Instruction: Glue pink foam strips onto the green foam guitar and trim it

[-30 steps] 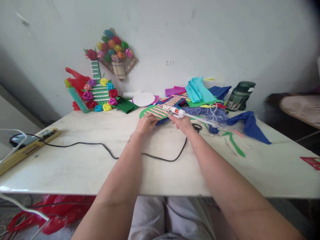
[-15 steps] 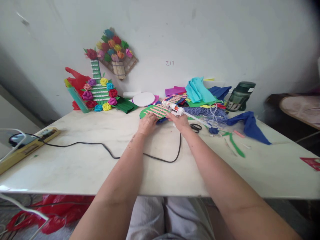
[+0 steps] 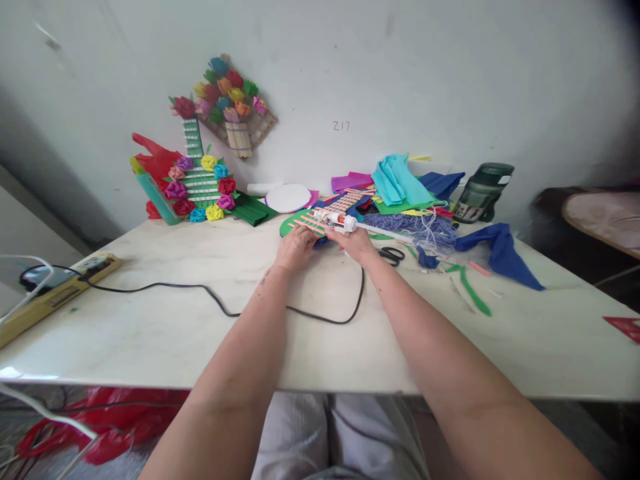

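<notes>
My right hand (image 3: 354, 243) is closed round a white glue gun (image 3: 343, 221), with a long white glue stick (image 3: 385, 232) poking out of its back end. The gun's nozzle end lies over a green guitar-shaped board (image 3: 289, 227) crossed by pale pink strips. My left hand (image 3: 296, 248) is closed on the board's near left edge, fingers on its top; its thumb is hidden. Something dark blue (image 3: 323, 242) shows beneath the board between my hands. Just right of my right hand lie black-handled scissors (image 3: 393, 255).
A black cord (image 3: 200, 287) loops across the table from a power strip (image 3: 95, 267) at left. Behind are paper-flower crafts (image 3: 203, 183), a white disc (image 3: 289, 198), crepe paper (image 3: 403, 180), purple yarn (image 3: 425, 230) and a dark green bottle (image 3: 484, 193). Blue fabric (image 3: 500, 250) and green scraps (image 3: 474, 290) lie right.
My right hand has moved the glue gun slightly left over the board, uncovering more of the pink-striped neck behind it. My left hand stays nearly in place.
</notes>
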`<state>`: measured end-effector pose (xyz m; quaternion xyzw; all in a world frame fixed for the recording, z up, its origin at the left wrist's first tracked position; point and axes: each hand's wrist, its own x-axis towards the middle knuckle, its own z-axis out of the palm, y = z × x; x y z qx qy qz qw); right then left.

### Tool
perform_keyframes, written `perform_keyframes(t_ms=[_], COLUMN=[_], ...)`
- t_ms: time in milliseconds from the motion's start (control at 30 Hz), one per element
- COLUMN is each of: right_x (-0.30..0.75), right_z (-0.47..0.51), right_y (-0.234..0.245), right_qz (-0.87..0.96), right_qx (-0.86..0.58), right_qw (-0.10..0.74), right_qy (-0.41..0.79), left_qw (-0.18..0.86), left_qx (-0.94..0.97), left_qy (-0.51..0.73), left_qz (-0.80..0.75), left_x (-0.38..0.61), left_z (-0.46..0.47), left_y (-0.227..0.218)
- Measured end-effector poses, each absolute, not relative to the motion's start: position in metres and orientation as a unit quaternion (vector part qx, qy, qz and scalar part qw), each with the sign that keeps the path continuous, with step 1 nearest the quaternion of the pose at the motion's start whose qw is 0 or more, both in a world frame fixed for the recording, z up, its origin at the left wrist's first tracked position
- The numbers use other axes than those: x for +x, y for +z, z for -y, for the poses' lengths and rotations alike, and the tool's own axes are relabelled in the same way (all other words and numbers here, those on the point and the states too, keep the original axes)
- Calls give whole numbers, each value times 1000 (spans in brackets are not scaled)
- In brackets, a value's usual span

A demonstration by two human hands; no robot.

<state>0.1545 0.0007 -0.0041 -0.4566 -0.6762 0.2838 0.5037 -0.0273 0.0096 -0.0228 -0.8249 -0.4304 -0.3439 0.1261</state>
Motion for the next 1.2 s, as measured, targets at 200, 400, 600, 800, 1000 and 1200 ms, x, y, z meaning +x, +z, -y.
perform_keyframes(t_ms=[200,400,600,800,1000,1200], right_x=[154,154,153,156,179,203], right_z=[-2,-3,0,5,21,28], right_y=[-5,-7,-4,5,23,24], right_qz=[667,679,666,647,655,702], right_qx=[-464,-445,-466,-439,-436,-436], right_qw=[509,521,506,522,488,393], right_qy=[283,264,289,341,378,403], left_qw=[124,110,108,106,72,63], left_qx=[-827,-829,-833,-809,-780,-767], left_qy=[-354,-364,-355,-354,-360,-372], left_qz=[419,410,411,457,507,519], left_x=[-27,-28,-27,-25,-26,-26], left_z=[-7,-9,-13,-11,-9,-8], left_y=[-22,-22,-22,-21,-18,-15])
